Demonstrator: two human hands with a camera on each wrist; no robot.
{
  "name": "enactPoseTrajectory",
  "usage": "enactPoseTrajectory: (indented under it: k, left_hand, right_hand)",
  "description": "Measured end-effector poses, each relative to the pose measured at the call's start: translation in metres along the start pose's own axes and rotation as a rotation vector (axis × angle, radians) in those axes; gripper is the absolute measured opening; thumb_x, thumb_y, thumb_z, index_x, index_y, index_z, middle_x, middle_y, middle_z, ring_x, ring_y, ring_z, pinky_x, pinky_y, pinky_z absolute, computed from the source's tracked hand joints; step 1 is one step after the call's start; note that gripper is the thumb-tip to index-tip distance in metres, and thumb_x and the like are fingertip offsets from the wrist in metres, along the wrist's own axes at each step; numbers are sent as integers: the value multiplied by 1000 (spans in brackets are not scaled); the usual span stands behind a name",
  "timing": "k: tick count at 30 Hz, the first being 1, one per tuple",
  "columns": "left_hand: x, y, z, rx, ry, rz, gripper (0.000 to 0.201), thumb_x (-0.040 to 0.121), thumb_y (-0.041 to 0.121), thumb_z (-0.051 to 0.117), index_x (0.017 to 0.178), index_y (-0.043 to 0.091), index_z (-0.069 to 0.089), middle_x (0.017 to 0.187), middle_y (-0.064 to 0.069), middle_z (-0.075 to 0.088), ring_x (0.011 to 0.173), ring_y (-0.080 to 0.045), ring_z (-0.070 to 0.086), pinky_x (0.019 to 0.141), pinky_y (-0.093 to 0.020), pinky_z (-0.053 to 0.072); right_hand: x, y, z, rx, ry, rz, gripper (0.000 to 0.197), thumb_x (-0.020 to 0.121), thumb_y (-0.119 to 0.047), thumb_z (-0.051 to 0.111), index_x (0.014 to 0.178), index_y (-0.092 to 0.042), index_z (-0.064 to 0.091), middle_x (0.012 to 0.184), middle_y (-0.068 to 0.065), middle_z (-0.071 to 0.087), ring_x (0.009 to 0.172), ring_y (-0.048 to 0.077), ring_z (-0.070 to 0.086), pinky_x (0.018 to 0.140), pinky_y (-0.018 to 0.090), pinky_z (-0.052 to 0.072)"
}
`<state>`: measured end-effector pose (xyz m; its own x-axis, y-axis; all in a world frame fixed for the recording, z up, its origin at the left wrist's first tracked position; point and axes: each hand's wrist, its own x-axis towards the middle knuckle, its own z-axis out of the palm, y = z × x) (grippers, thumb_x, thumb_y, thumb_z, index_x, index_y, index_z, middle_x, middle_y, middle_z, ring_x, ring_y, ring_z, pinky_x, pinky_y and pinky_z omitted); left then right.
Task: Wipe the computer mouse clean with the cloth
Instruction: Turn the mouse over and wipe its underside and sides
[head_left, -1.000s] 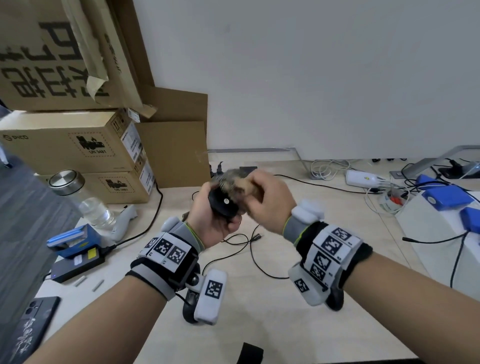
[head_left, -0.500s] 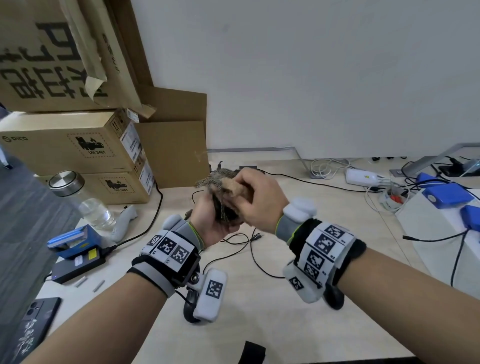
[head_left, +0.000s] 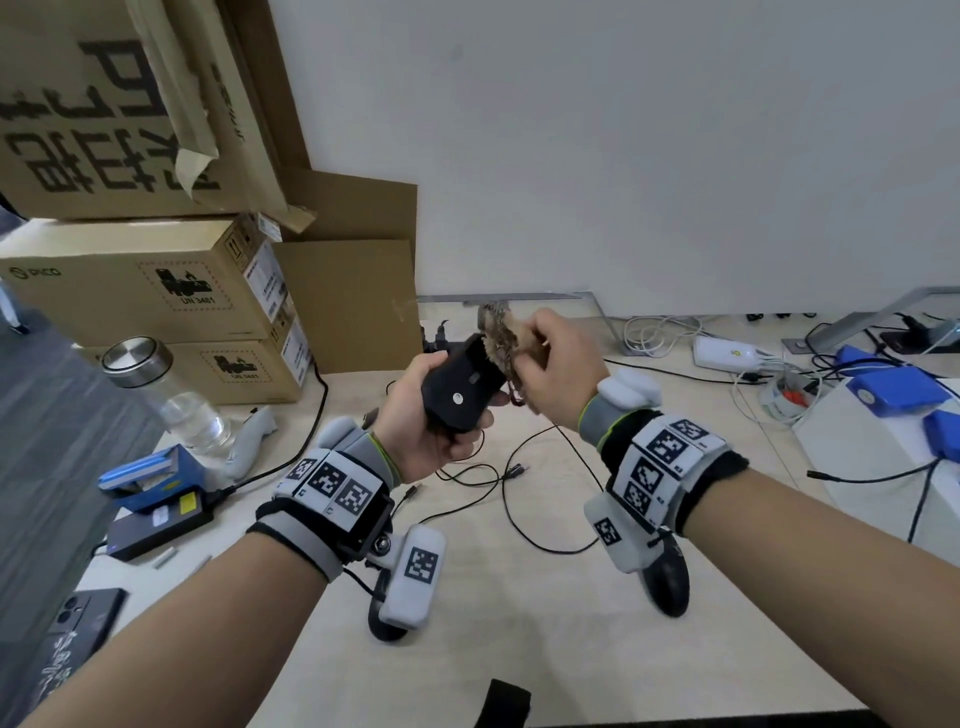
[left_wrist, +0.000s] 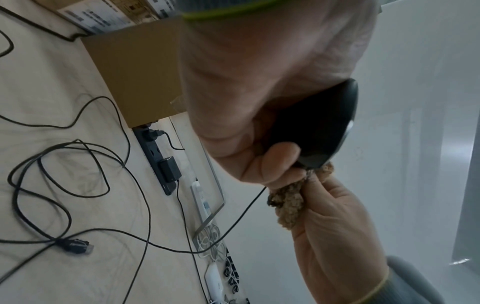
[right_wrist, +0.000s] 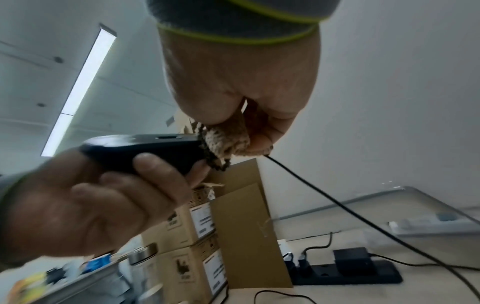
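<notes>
My left hand (head_left: 415, 415) grips a black wired computer mouse (head_left: 460, 389) above the desk, underside turned toward me. In the left wrist view the mouse (left_wrist: 322, 127) sits in my curled fingers. My right hand (head_left: 550, 369) holds a bunched tan cloth (head_left: 498, 332) and presses it against the mouse's far end. The right wrist view has the cloth (right_wrist: 226, 139) touching the front of the mouse (right_wrist: 145, 152), with my left hand's fingers (right_wrist: 155, 168) wrapped underneath. The mouse cable (right_wrist: 337, 205) hangs down toward the desk.
Stacked cardboard boxes (head_left: 156, 291) stand at the back left, a glass bottle (head_left: 166, 389) and blue gadgets (head_left: 150, 473) in front of them. Loose black cables (head_left: 519, 499) lie under my hands. A power strip (left_wrist: 161, 160) sits by the wall. Blue boxes (head_left: 893, 389) lie at the right.
My right hand drew the cloth from over the mouse's underside up to its far end, uncovering the black underside. Both hands stayed above the desk.
</notes>
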<state>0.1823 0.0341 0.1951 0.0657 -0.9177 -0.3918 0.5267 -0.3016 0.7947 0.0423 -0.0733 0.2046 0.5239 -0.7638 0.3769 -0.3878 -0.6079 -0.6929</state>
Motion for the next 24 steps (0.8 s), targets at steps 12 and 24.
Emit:
enactPoseTrajectory:
  k: [12,24]
  left_hand:
    - [-10,0,-6,-33,-99,32,59,83,48,40,106,1,67,95,-19,61,61,-22,39,42,-22,26]
    - [-7,-4,-6,-78,49,107,49,94,47,30,85,10,62,71,-10,59,52,-20,50,43,-22,28]
  right_hand:
    - [8,5,-8,217,112,225,11,85,-17,59,77,-14,53,60,-2,61,51,20,57,50,29,48]
    - [-28,-25,5,236,-52,-6,14,81,-15,67,88,-25,61,78,-9,63,70,14,59,66,31,51]
